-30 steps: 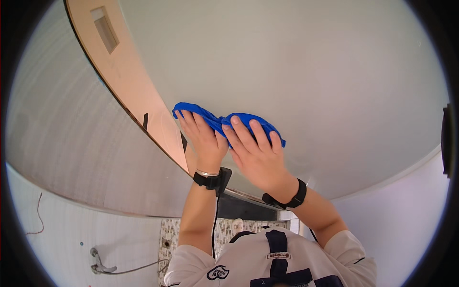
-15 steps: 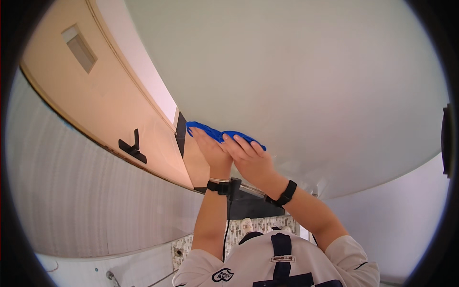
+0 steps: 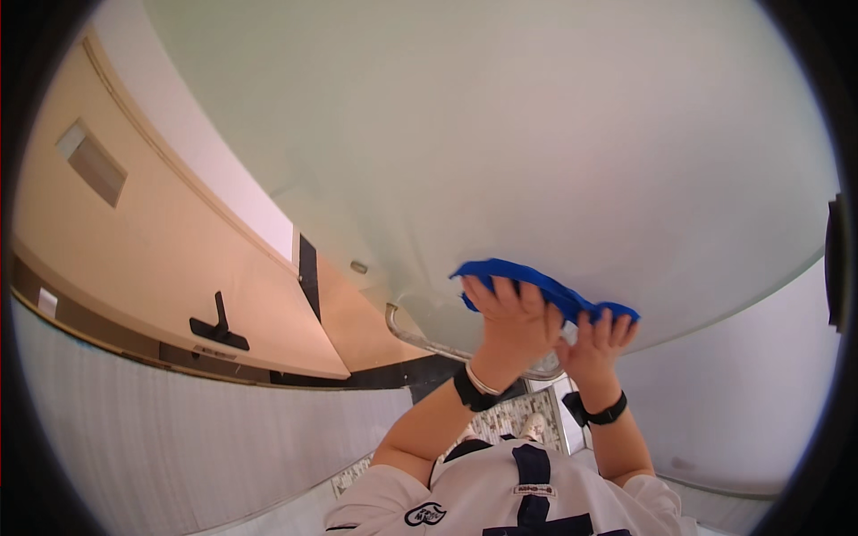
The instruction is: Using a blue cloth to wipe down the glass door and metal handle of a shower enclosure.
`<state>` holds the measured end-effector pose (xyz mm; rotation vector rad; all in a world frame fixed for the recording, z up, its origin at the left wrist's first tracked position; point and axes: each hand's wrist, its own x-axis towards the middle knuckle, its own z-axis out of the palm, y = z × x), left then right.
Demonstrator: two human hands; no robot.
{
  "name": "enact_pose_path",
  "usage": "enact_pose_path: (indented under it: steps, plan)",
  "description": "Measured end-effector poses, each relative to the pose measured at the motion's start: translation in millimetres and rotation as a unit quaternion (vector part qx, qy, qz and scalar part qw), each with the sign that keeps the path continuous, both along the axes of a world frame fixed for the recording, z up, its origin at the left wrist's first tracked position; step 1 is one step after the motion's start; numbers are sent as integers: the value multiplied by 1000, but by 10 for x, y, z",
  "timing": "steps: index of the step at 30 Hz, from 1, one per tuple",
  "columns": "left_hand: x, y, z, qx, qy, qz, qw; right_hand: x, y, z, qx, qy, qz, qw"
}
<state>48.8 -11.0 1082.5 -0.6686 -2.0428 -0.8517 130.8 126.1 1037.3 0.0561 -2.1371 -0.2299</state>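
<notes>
A blue cloth [image 3: 545, 284] lies stretched against a large pale, frosted glass-like panel [image 3: 402, 134]. Over the cloth's left part, my left hand [image 3: 514, 317] holds it to the surface, fingers bent and somewhat apart. Just to the right and slightly lower, my right hand [image 3: 597, 344] grips the cloth's other end with curled fingers. The two hands are close together, and much of the cloth's lower edge is hidden behind them. Below the hands, a curved metal bar handle [image 3: 420, 339] is fixed at the panel, partly covered by my left arm.
On the left stands a tan door [image 3: 161, 223] with a black lever handle [image 3: 219, 330] and a small window. A pale ribbed wall [image 3: 179, 429] runs along the lower left. Patterned flooring [image 3: 514, 420] shows beneath my arms. A dark object [image 3: 836, 263] sits at the right rim.
Both hands have moved right with the blue cloth, which is now spread wider. They were overlapping and are now side by side. The metal bar handle has come into fuller view.
</notes>
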Motion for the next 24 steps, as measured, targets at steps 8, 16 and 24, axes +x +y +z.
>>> enact_pose_path:
  steps: [8, 16, 24]
  plan:
    - [246, 523, 504, -29, 162, -28, 986, 287, 320, 741, -87, 90, -67, 990]
    - [141, 529, 493, -45, 179, -7, 983, 204, 461, 818, -70, 100, -77, 990]
    - [270, 505, -370, -78, 66, 26, 994, 304, 551, -69, -82, -8, -65, 994]
